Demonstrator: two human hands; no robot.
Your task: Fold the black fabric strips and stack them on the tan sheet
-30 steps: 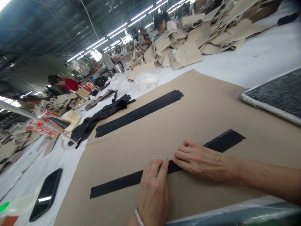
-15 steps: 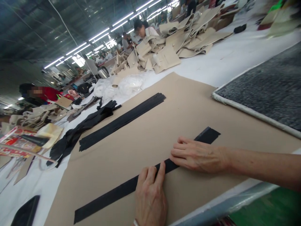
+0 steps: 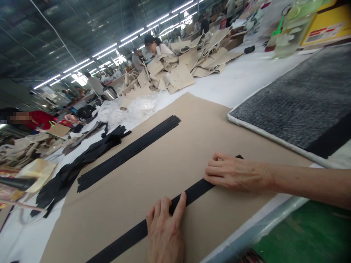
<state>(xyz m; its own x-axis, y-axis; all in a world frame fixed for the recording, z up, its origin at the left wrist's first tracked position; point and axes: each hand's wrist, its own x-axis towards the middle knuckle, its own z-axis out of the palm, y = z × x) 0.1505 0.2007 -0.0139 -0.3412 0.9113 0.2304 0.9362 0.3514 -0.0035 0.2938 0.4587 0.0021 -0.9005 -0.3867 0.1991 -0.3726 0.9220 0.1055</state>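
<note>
A long black strip (image 3: 199, 190) lies diagonally on a large beige sheet (image 3: 208, 135). My left hand (image 3: 166, 228) rests on the strip's middle part, fingertips pressed on it and thumb apart from the other fingers. Farther right along the same strip, my right hand (image 3: 233, 172) lies over it with curled fingers on its surface, covering most of its far end. Behind, a stack of black strips (image 3: 128, 151) rests on the sheet, parallel to the first strip. A loose heap of black strips (image 3: 79, 164) is beyond the sheet's left edge.
On the right is a dark grey textured mat (image 3: 290, 106) with a pale border. Beige cut pieces (image 3: 181, 75) and clear plastic (image 3: 139, 106) lie at the back. A bottle (image 3: 292, 33) stands beside a yellow box (image 3: 326, 27). People sit or stand farther off.
The camera view has shifted. My hands are farther apart along the strip, the right one nearer its far end. More of the strip shows between them.
</note>
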